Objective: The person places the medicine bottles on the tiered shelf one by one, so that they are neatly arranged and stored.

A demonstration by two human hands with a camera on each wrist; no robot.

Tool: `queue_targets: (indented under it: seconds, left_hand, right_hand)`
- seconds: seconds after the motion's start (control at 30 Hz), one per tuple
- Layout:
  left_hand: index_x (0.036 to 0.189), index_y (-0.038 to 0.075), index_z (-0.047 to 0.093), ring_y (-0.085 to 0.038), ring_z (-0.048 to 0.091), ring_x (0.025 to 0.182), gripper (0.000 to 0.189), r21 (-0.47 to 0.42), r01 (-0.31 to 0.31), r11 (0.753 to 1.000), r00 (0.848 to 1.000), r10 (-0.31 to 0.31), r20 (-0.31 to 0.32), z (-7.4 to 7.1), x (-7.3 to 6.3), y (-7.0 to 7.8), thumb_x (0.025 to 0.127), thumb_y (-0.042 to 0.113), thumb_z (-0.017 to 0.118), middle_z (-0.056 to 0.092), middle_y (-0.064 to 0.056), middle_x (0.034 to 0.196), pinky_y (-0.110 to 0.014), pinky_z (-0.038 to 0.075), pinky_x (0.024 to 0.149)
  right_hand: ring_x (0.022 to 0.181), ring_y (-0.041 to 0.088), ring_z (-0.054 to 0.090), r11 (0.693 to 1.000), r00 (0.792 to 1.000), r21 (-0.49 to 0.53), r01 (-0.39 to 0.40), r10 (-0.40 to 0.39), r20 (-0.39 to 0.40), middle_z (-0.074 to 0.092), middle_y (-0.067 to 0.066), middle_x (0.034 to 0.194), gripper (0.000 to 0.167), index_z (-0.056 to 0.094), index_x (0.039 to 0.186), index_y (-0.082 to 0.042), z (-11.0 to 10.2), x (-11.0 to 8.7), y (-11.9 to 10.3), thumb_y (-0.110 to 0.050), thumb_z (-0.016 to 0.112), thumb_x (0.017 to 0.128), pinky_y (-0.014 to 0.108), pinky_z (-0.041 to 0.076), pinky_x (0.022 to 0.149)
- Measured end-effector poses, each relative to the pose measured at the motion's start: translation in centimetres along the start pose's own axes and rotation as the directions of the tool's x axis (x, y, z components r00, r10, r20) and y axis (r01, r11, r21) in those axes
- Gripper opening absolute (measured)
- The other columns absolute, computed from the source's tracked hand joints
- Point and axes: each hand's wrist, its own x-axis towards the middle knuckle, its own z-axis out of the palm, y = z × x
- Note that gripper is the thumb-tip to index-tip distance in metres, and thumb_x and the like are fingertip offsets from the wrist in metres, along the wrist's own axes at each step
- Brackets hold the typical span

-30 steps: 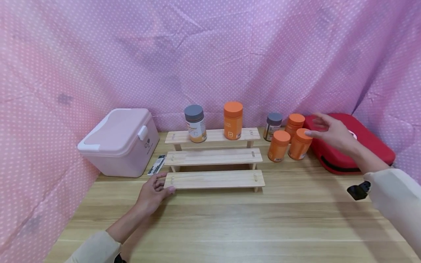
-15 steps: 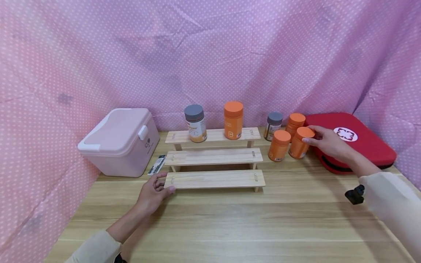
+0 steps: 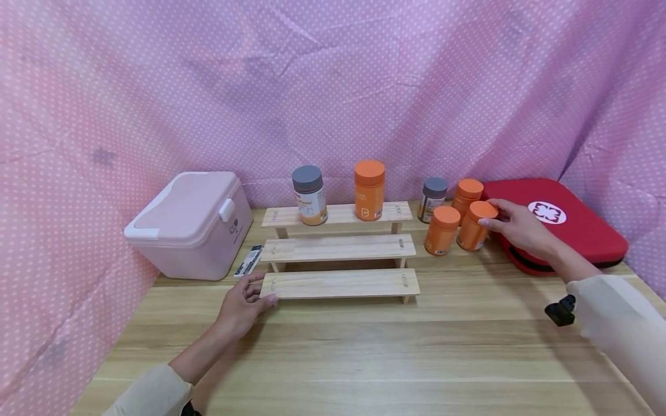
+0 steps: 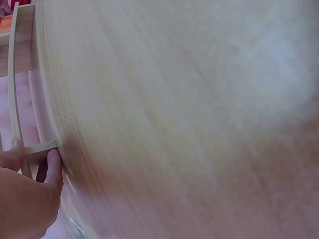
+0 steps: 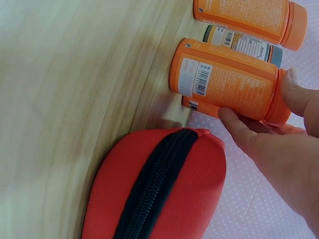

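A three-step wooden rack point(image 3: 338, 284) stands mid-table. My left hand point(image 3: 236, 309) grips the left end of its lowest step, thumb in front; in the left wrist view the fingers hold the step's end leg point(image 4: 41, 148). On the right, my right hand point(image 3: 524, 230) holds an orange-lidded supplement bottle point(image 3: 472, 232) near its top, thumb on the lid side. The right wrist view shows this bottle point(image 5: 224, 79) upright with its base at the table. Close around it stand an orange bottle point(image 3: 441, 232), another orange bottle point(image 3: 466, 195) behind, and a grey-lidded bottle point(image 3: 433, 201).
On the top step stand a grey-lidded bottle point(image 3: 310, 199) and an orange bottle point(image 3: 369, 193). A pink lidded box point(image 3: 192, 225) is at the left, with a small printed card point(image 3: 248, 261) beside it. A red zipped case point(image 3: 567, 231) lies right of the bottles. Pink dotted cloth point(image 3: 333, 86) hangs behind.
My right hand has come down from above the red case and closed its fingers on the nearest right orange bottle. The left hand stays at the rack.
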Motion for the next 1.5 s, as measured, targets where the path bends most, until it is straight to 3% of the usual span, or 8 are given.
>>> queue_targets:
  seconds: [0.13, 0.27, 0.37, 0.43, 0.53, 0.7, 1.07, 1.5]
  left_hand:
    - [0.136, 0.001, 0.042, -0.026, 0.063, 0.104, 0.057, 0.006, 0.002, 1.0, 1.0, -0.002, -0.001, 0.1, 0.0, 0.0, 0.086, 0.003, 0.07, 0.066, -0.02, 0.113, -0.019, 0.05, 0.078]
    - [0.136, 0.001, 0.043, -0.026, 0.063, 0.104, 0.056, 0.009, 0.003, 1.0, 1.0, -0.003, -0.002, 0.1, 0.0, 0.0, 0.086, 0.003, 0.07, 0.066, -0.019, 0.113, -0.019, 0.05, 0.078]
    - [0.135, 0.0, 0.042, -0.025, 0.063, 0.104, 0.056, 0.005, 0.0, 1.0, 1.0, 0.0, 0.001, 0.1, -0.1, 0.1, 0.087, 0.003, 0.07, 0.065, -0.02, 0.114, -0.019, 0.05, 0.077]
    - [0.135, 0.0, 0.042, -0.025, 0.063, 0.103, 0.056, 0.002, -0.001, 1.0, 1.0, 0.001, 0.003, 0.0, -0.1, 0.1, 0.087, 0.003, 0.07, 0.065, -0.02, 0.114, -0.018, 0.05, 0.077]
    - [0.136, 0.001, 0.042, -0.024, 0.063, 0.102, 0.056, -0.001, 0.0, 1.0, 1.0, 0.0, 0.006, -0.1, -0.2, 0.1, 0.087, 0.003, 0.069, 0.065, -0.019, 0.114, -0.017, 0.05, 0.076]
    - [0.136, 0.0, 0.041, -0.025, 0.063, 0.102, 0.057, -0.003, -0.002, 1.0, 1.0, 0.002, 0.01, -0.1, -0.2, 0.0, 0.087, 0.003, 0.069, 0.065, -0.019, 0.114, -0.017, 0.049, 0.076]
    - [0.136, 0.0, 0.042, -0.024, 0.063, 0.103, 0.056, 0.001, -0.013, 1.0, 1.0, 0.013, 0.012, -0.1, -0.2, 0.0, 0.087, 0.003, 0.07, 0.065, -0.018, 0.113, -0.017, 0.049, 0.077]
    - [0.138, 0.001, 0.04, -0.027, 0.062, 0.104, 0.058, 0.011, -0.005, 1.0, 1.0, 0.005, 0.014, -0.1, -0.1, -0.1, 0.088, 0.005, 0.069, 0.064, -0.019, 0.115, -0.017, 0.048, 0.077]
  right_hand:
    - [0.122, 0.045, 0.044, 1.0, 0.999, -0.03, 0.008, -0.009, -0.051, 0.044, 0.03, 0.137, 0.072, 0.032, 0.145, 0.006, -0.2, -0.8, -0.2, -0.039, 0.058, 0.095, 0.049, 0.043, 0.098]
    - [0.119, 0.047, 0.049, 0.997, 0.993, -0.048, 0.058, -0.062, -0.096, 0.048, 0.031, 0.134, 0.068, 0.037, 0.142, 0.006, -0.7, -2.1, -0.6, -0.034, 0.062, 0.094, 0.014, 0.047, 0.083]
    - [0.108, 0.023, 0.061, 0.994, 0.986, -0.064, 0.093, -0.101, -0.135, 0.053, 0.029, 0.129, 0.063, 0.042, 0.139, 0.005, -1.2, -3.2, -1.4, -0.03, 0.065, 0.093, 0.001, 0.039, 0.071]
    - [0.098, 0.001, 0.061, 0.992, 0.979, -0.051, 0.119, -0.126, -0.161, 0.056, 0.027, 0.124, 0.059, 0.046, 0.136, 0.005, -1.4, -3.9, -2.0, -0.026, 0.068, 0.091, 0.001, 0.041, 0.07]
    - [0.087, -0.02, 0.051, 0.991, 0.971, -0.038, 0.128, -0.133, -0.197, 0.064, 0.004, 0.114, 0.055, 0.051, 0.134, 0.0, -1.7, -5.0, -3.5, -0.023, 0.071, 0.089, 0.002, 0.043, 0.071]
    - [0.088, -0.015, 0.056, 0.988, 0.966, -0.021, 0.155, -0.156, -0.208, 0.06, -0.027, 0.099, 0.05, 0.056, 0.131, -0.007, -2.2, -6.7, -6.1, -0.017, 0.075, 0.085, 0.003, 0.043, 0.074]
    - [0.096, -0.001, 0.063, 0.944, 0.935, 0.055, 0.326, -0.313, -0.164, 0.066, -0.009, 0.112, 0.051, 0.059, 0.132, -0.016, -0.7, -7.0, -13.4, -0.011, 0.075, 0.084, 0.01, 0.048, 0.079]
    - [0.097, 0.016, 0.061, 0.85, 0.858, 0.172, 0.499, -0.512, 0.043, 0.065, 0.005, 0.112, 0.046, 0.059, 0.13, -0.009, 5.3, -2.0, -21.3, -0.014, 0.073, 0.086, 0.031, 0.052, 0.085]
